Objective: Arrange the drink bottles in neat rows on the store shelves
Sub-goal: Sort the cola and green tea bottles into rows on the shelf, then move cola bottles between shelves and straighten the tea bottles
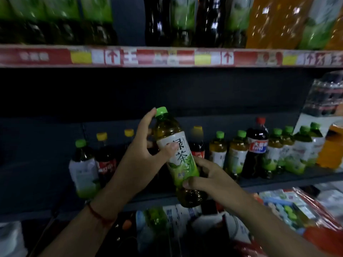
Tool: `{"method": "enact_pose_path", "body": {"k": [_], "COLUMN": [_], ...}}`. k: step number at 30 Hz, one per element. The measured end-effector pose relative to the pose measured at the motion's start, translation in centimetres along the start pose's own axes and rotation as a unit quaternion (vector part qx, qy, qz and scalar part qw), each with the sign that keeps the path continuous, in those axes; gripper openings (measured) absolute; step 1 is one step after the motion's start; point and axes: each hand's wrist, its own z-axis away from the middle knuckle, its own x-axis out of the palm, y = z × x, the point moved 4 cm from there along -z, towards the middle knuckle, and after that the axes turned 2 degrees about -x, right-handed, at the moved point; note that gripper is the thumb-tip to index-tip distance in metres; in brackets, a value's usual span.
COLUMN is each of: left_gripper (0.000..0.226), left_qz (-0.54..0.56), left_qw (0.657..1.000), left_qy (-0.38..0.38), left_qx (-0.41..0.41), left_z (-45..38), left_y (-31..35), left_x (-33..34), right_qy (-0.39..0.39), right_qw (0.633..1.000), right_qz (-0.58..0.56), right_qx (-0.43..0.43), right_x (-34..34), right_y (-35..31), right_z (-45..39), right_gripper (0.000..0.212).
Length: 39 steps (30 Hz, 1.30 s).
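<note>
Both hands [207, 178] partly cover green tea bottle [176, 154]; upper shelf [167, 57] blurred.

tea bottle [176, 154] before shelf [278, 179], bottle row [256, 151] right behind

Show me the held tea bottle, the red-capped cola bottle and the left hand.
tea bottle [181, 154], head view, on its white and green label.
cola bottle [257, 145], head view, on its label band.
left hand [146, 154], head view, on the back of the hand.
</note>
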Motion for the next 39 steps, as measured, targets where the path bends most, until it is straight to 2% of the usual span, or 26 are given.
{"method": "enact_pose_path", "body": {"k": [3,6,10,15,17,20,25,30,32,36,39], "left_gripper": [0.071,0.062,0.056,0.057,0.058,0.064,0.071,0.071,0.072,0.074,0.095], "left_qz": [-0.015,-0.088,-0.189,-0.327,-0.369,-0.465,-0.585,-0.577,-0.588,-0.609,-0.642], "left_qw": [0.999,0.991,0.964,0.907,0.883,0.823,0.755,0.777,0.772,0.745,0.725], "left_qy": [0.002,0.015,0.034,0.054,0.078,0.104,0.093,0.091,0.087,0.082,0.068], "left_qx": [0.040,0.102,0.185,0.259,0.280,0.309,0.281,0.236,0.226,0.257,0.239], "left_z": [-2.8,-5.4,-8.8,-12.7,-14.1,-16.2,-19.5,-21.3,-21.9,-22.7,-23.3], "left_y": [3.9,8.7,15.1,20.9,22.4,23.7,23.2,22.0,21.5,21.1,20.7], "left_x": [-2.3,-4.5,-7.5,-11.0,-12.6,-14.5,-15.8,-16.4,-16.6,-16.2,-16.1], "right_qy": [-0.015,0.003,0.064,0.114,0.141,0.174,0.216,0.250,0.255,0.264,0.270], "right_qw": [0.999,0.995,0.979,0.945,0.931,0.917,0.914,0.880,0.858,0.803,0.751], "right_qz": [0.013,0.017,0.065,0.144,0.169,0.202,0.216,0.285,0.329,0.416,0.492], "right_qx": [-0.045,-0.101,-0.185,-0.272,-0.290,-0.295,-0.265,-0.287,-0.301,-0.336,-0.349], "right_x": [-0.6,-0.8,-1.1,-1.1,-1.0,-0.7,-0.1,0.1,-0.3,-2.5,-4.5], "right_y": [-4.4,-9.2,-15.9,-23.7,-26.1,-28.4,-28.7,-28.7,-29.5,-32.6,-36.0], "right_z": [-1.0,-2.1,-4.3,-7.7,-9.6,-13.0,-17.2,-17.7,-17.0,-15.6,-15.8], "right_gripper": [0.051,0.054,0.041,0.028,0.030,0.041,0.042,0.045,0.046,0.038,0.039]}}
